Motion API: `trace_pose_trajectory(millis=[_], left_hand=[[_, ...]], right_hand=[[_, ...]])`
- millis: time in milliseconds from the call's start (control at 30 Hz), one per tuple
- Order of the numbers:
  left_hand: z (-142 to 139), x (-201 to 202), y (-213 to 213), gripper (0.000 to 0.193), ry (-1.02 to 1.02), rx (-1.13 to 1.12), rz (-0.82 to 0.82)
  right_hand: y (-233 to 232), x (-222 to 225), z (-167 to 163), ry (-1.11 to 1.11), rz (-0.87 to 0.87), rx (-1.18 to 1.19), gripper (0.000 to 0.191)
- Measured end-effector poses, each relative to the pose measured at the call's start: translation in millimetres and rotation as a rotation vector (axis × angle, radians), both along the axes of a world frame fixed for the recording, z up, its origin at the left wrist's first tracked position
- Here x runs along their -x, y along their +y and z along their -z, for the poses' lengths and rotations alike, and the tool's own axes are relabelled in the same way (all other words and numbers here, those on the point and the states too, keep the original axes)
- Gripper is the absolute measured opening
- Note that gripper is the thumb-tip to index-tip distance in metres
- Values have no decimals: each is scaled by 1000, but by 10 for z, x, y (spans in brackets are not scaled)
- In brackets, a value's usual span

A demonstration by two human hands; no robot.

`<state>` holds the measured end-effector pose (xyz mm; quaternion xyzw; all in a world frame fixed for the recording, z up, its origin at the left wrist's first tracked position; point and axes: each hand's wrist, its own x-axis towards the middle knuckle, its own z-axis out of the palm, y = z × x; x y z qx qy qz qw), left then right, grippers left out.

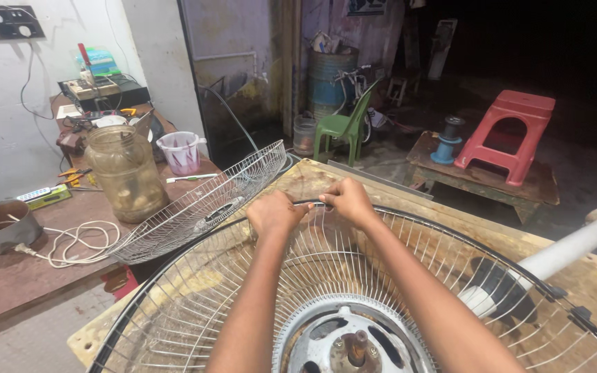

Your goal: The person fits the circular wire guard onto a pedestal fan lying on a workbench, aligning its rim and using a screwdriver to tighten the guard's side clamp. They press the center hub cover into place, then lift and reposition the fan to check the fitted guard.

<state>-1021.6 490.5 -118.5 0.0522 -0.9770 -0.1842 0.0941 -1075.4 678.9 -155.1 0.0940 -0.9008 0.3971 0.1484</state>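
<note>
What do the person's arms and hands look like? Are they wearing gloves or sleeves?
No gloves and no sleeves in view. Both forearms are bare up to the bottom edge of the picture. The left hand and the right hand are bare too, with no watch, bracelet or ring that I can see.

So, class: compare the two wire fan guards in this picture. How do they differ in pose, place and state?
1. The near guard lies flat on the wooden table; the far guard leans tilted against its edge.
2. The near guard has a hub and shaft at its centre; the far guard stands alone.
3. The left hand and right hand grip the near guard's rim; nothing touches the far guard.
Both are round, of thin radial wires.
</note>
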Motion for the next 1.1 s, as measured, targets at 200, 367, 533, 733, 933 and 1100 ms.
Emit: trace_pose_trajectory(millis=[200, 367, 533, 733, 933, 1100], left_hand=[[73, -86, -73, 46, 115, 21, 72], [54, -116, -143, 39, 116, 39, 147], [84, -72, -151, 33, 107, 83, 220], [-62, 20, -607, 31, 104, 234, 389], [-237, -471, -1796, 39, -312, -197, 302], [-253, -1378, -2500, 13, -240, -461, 156]], right_hand=[[-28, -108, -41, 113, -15, 3, 18], [47, -107, -29, 172, -9, -114, 26], [66, -156, 12, 291, -74, -259, 37], [-21, -172, -73, 252, 68, -371, 38], [8, -173, -46, 343, 82, -350, 38], [14, -149, 32, 360, 96, -370, 42]])
